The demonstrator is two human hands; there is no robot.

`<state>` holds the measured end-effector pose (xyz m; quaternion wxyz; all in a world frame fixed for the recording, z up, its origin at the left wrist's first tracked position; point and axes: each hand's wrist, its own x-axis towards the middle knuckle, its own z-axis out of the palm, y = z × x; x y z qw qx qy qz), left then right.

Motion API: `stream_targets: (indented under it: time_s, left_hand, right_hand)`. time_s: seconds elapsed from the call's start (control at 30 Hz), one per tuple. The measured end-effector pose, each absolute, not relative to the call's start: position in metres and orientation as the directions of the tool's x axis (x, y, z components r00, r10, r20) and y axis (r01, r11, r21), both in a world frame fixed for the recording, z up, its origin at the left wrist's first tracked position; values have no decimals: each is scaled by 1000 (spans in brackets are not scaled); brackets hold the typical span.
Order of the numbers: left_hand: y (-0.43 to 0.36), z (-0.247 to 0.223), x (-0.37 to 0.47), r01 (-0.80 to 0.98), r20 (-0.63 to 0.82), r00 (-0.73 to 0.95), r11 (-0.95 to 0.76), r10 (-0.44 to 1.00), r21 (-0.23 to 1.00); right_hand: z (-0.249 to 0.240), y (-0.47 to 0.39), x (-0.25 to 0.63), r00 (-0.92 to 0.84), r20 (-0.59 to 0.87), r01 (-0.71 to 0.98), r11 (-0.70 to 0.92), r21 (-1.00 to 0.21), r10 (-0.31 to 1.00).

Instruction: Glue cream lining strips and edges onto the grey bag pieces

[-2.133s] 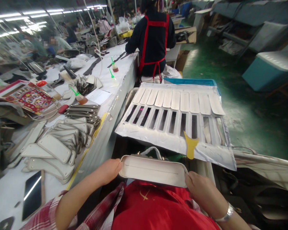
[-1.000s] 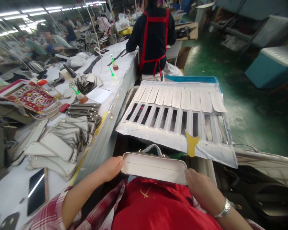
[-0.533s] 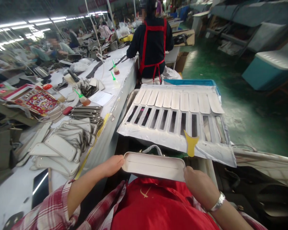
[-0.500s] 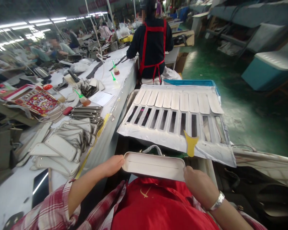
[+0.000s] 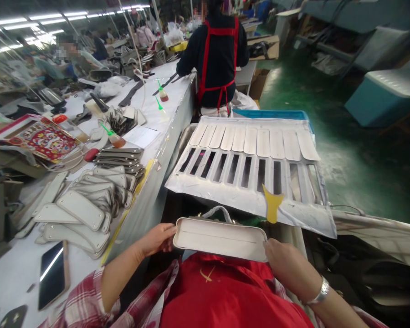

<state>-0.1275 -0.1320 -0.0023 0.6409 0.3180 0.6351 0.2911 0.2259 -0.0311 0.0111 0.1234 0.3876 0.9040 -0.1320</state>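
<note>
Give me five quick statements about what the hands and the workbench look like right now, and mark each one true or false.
1. Both hands grip one long pale panel, the left hand at one end, the right hand at the other. True.
2. The yellow scraper lies in the left hand. False: it rests on the slotted white board, apart from both hands.
3. A stack of similar pale panels lies on the bench to the left. True.
4. The right wrist is bare. False: it wears a metal watch.
5. The person ahead wears a green apron. False: the apron is red.
</note>
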Motion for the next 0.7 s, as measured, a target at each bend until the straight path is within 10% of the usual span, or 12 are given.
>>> stream_targets:
  time_s: [0.53,0.7]
  left_hand:
    - [-115,27,-117,317,-765,-70,741,640,592]
    - [-111,33,-86,887,-290,-53,178,956,426]
  right_hand:
    - [24,-19,226,-587,-421,809,512,-287,691]
    - [28,-29,225,-527,-427,846,500,-184,735]
